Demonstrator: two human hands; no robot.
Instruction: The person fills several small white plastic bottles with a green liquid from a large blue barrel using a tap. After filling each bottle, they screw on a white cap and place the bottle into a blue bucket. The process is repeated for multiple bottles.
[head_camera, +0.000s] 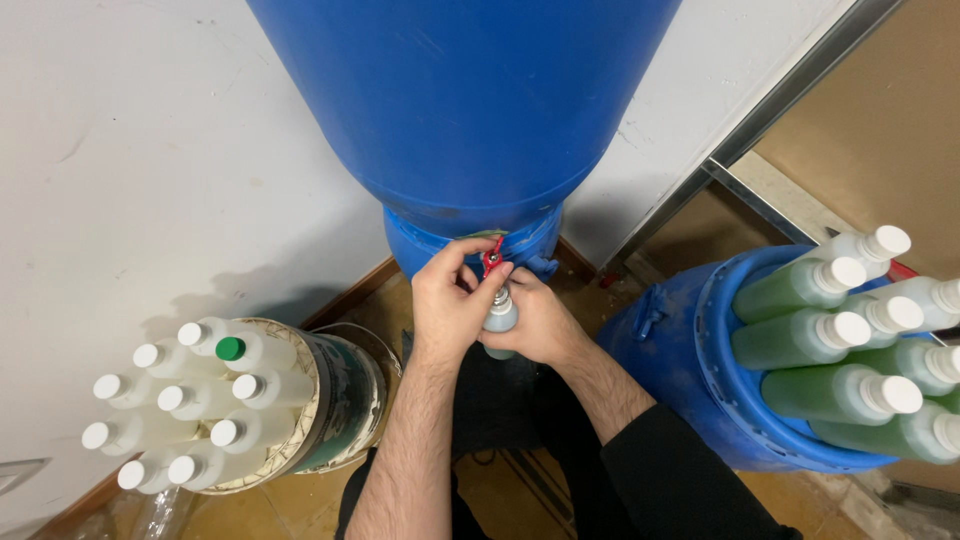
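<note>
Under the big blue drum (470, 100), at its lower spout, both hands meet around a small bottle (500, 318). The left hand (450, 305) has its thumb and fingers pinched together on the red tap lever (492, 256), while the right hand (540, 325) is clamped around the bottle, holding it upright with its neck just beneath the tap. Whether liquid is running cannot be told; the bottle's body is mostly hidden by the fingers.

At near left stands a bucket (340, 400) packed with pale bottles with white caps (190, 400), one of them carrying a green cap (230, 349). At right a smaller blue barrel (690, 380) holds green-filled bottles (830, 390) lying on their sides, white caps pointing right.

Several slips look possible from this position. The bottle neck is narrow and sits close under the tap, so a small tilt or drift of the right hand would likely send liquid down the outside and onto the floor (520, 490). With the bottle largely covered by the fingers, its level is hard to see, and a late closing of the lever could overfill it. A wet grip might also let the bottle slide.
</note>
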